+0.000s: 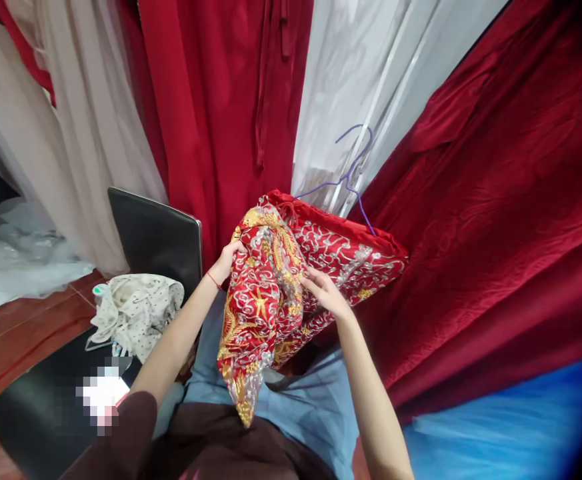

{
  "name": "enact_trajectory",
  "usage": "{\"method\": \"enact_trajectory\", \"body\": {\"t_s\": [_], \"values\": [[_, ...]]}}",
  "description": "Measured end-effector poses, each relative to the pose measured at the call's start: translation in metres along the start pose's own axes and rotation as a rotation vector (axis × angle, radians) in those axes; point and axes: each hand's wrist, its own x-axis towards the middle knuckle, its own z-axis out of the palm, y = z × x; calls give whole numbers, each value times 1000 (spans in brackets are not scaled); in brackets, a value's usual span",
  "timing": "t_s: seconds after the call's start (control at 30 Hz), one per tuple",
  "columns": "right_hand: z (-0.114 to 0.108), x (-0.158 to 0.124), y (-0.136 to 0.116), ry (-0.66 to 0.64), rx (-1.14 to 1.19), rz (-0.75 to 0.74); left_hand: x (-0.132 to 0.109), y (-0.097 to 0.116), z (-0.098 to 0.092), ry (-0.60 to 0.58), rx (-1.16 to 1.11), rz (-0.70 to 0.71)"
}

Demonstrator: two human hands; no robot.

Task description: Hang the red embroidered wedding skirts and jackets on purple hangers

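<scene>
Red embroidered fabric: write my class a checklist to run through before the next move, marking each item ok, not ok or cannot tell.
1. Left hand holding the red embroidered fabric: ok, at its edge.
2. Right hand touching the fabric: ok, its fingers rest on it.
3. Fabric spread flat: not ok, it is bunched between the hands.
4. Purple hanger fully seated: cannot tell, the fabric hides its lower part.
5. Spotted white cloth apart from the fabric: ok, it lies on the black chair.
</scene>
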Motion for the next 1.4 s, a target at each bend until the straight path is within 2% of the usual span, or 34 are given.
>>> {"method": "enact_trajectory", "body": {"t_s": [0.1,0.2,0.27,0.4,0.5,0.6,0.7,0.8,0.83,0.9,0.97,1.0,1.03,1.1,1.17,1.2,1.23,1.3,1.4], "values": [[-2,-6,-16,139,7,-70,8,0,-5,23,75,-14],[0,-6,-31,235,-56,-126,2,-1,-4,88,210,111],[3,-3,-38,258,-100,-157,-7,-2,-3,67,261,149],[9,3,-40,256,-126,-201,-17,-8,-6,-63,332,145],[9,10,-35,261,-158,-215,-8,-15,-11,-50,364,278],[2,26,-26,284,-170,-226,11,-15,-12,7,325,377],[-8,53,-22,308,-150,-293,32,-3,-10,74,352,444],[-11,85,-32,266,-124,-452,50,20,-7,62,523,489],[-11,96,-40,260,-120,-515,54,30,-7,94,624,487],[-9,116,-57,294,-118,-616,55,51,-6,239,847,493],[-6,132,-76,411,-106,-646,47,74,-3,335,961,526],[-5,139,-85,479,-100,-630,40,84,-1,296,944,538],[-4,144,-92,538,-99,-603,31,93,2,195,882,535],[-2,153,-103,597,-112,-552,15,105,11,-95,723,502],[0,165,-108,535,-151,-546,5,108,20,-335,648,509],[0,173,-108,472,-171,-561,5,107,25,-395,654,526],[0,184,-106,403,-182,-579,8,104,29,-397,672,540],[-1,210,-101,299,-177,-626,23,99,35,-271,676,513],[-6,247,-92,306,-114,-676,56,97,37,-31,555,407]]}}
